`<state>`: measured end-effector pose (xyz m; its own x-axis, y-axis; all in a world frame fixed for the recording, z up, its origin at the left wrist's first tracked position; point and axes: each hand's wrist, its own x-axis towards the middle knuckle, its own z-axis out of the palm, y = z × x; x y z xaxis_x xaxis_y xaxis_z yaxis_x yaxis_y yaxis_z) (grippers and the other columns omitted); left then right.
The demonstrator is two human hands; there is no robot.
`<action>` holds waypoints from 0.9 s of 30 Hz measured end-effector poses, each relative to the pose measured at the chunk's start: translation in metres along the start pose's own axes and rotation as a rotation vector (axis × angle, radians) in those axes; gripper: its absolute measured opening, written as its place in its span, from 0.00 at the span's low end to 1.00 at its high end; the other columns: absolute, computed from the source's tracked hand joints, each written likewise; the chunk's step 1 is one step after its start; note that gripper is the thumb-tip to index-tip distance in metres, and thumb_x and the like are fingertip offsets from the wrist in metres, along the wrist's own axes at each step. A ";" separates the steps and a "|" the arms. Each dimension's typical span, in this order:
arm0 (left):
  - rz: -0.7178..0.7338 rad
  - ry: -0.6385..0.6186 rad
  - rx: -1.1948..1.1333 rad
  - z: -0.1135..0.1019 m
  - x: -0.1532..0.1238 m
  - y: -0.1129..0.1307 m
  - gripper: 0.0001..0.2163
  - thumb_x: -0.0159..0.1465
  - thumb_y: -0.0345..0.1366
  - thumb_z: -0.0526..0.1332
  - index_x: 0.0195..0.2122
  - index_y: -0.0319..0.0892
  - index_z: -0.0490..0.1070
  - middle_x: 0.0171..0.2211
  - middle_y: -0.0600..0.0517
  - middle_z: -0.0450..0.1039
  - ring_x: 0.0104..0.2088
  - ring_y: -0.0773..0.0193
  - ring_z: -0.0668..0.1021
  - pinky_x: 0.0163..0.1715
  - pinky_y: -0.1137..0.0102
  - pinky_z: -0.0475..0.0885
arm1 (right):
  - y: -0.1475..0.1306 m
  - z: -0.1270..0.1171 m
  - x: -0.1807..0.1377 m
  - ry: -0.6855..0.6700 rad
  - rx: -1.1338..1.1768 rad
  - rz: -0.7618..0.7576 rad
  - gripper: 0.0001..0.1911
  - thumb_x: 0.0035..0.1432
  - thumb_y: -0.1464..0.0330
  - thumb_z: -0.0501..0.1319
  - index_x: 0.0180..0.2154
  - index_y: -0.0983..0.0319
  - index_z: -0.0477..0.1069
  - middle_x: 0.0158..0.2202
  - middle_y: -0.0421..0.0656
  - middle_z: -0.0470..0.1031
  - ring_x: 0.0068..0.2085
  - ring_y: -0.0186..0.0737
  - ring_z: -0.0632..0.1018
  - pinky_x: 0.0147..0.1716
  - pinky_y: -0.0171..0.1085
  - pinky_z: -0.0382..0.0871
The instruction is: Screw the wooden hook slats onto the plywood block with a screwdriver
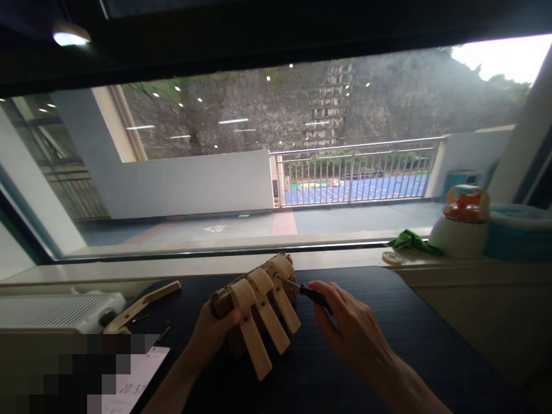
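My left hand (215,325) is closed around the left end of a wooden piece (223,305) that looks like a bark-covered log, tilted up to the right. Fixed along it are three pale wooden strips (270,319) with curved tops and flat ends hanging down, each with dark holes or screw heads. In my right hand (345,313) is a screwdriver (314,295) with a black handle, gripped by the fingers. The shaft points left, and its tip meets the upper part of the rightmost strip. Whether a screw sits under the tip is too small to tell.
The dark table (362,368) holds a loose jointed wooden strip (146,302) and a lit phone-like screen (138,382) at left. A white ribbed heater (60,310) stands beside it. On the window sill are a green cloth (411,241), a white-and-orange jug (460,230) and a teal tub (517,236).
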<state>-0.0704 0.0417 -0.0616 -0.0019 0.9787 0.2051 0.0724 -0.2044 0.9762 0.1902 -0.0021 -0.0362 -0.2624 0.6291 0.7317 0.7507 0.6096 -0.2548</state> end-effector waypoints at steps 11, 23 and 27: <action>-0.029 -0.008 -0.019 0.000 0.000 0.002 0.12 0.46 0.35 0.68 0.32 0.38 0.76 0.28 0.52 0.79 0.30 0.55 0.78 0.31 0.67 0.74 | 0.002 0.007 -0.001 0.012 0.036 0.055 0.11 0.58 0.74 0.51 0.44 0.60 0.60 0.33 0.42 0.75 0.30 0.36 0.76 0.26 0.33 0.67; 0.001 -0.028 -0.010 -0.004 0.002 -0.001 0.11 0.48 0.35 0.67 0.33 0.39 0.76 0.29 0.53 0.78 0.32 0.56 0.78 0.31 0.69 0.74 | 0.000 0.004 -0.002 -0.029 0.033 0.076 0.15 0.57 0.74 0.53 0.47 0.60 0.58 0.36 0.43 0.73 0.33 0.38 0.76 0.29 0.35 0.67; -0.004 -0.026 -0.010 -0.003 0.002 0.000 0.12 0.47 0.34 0.68 0.34 0.39 0.76 0.29 0.52 0.78 0.32 0.56 0.78 0.32 0.69 0.74 | 0.002 0.005 0.000 0.018 -0.039 -0.038 0.09 0.58 0.75 0.51 0.42 0.61 0.61 0.32 0.43 0.72 0.32 0.38 0.75 0.29 0.35 0.67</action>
<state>-0.0730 0.0434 -0.0614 0.0235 0.9796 0.1993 0.0626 -0.2004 0.9777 0.1889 0.0016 -0.0395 -0.2805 0.5970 0.7516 0.7638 0.6131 -0.2020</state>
